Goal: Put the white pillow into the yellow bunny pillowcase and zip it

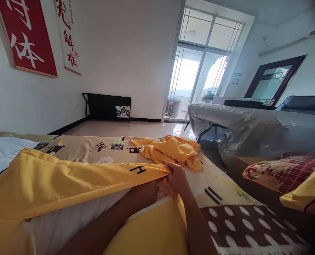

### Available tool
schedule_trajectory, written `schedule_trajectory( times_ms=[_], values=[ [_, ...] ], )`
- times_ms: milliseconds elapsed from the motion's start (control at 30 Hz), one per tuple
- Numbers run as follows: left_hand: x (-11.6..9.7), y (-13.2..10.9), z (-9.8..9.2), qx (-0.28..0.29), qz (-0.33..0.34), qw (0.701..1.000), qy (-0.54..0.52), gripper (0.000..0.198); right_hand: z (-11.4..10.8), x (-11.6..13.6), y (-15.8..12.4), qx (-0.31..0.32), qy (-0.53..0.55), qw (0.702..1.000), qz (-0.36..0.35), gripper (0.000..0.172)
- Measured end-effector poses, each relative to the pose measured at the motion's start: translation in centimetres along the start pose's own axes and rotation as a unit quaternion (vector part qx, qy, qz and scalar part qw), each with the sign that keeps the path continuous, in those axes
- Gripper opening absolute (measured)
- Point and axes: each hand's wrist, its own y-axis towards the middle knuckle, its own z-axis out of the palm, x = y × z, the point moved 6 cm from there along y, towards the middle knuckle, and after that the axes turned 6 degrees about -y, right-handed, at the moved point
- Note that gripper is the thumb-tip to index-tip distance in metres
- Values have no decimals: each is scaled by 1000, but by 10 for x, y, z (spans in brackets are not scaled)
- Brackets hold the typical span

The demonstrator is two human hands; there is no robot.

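A yellow duvet cover with a black printed mark lies across the bed, its long opening facing me. White filling or lining shows inside that opening. My right hand is closed on the cover's far right corner, with the fingers wrapped over the fabric edge. Reaching through the opening, my left hand lies just beside the right one near that corner. Its fingers are hidden by the cloth, so I cannot tell what they hold. A crumpled yellow cloth rests just beyond both hands.
A patterned blanket covers the bed. At left is a white pillow-like piece. To the right are a red patterned cushion, another yellow cloth and a plastic-draped table. A black panel stands by the wall.
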Motion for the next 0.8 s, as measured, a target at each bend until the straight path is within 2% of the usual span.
schedule_trajectory(
  times_ms=[167,633,800],
  values=[
    [0,0,-4,-6,-6,1000,-23,43,-1,-1,1,-22,-13,1000,-16,23],
    [0,-1,-3,-14,-18,999,-31,41,1,0,0,13,-2,999,-30,25],
    [-2,-1,-2,-6,11,999,-46,49,3,-2,1,24,13,999,-26,29]
  ],
)
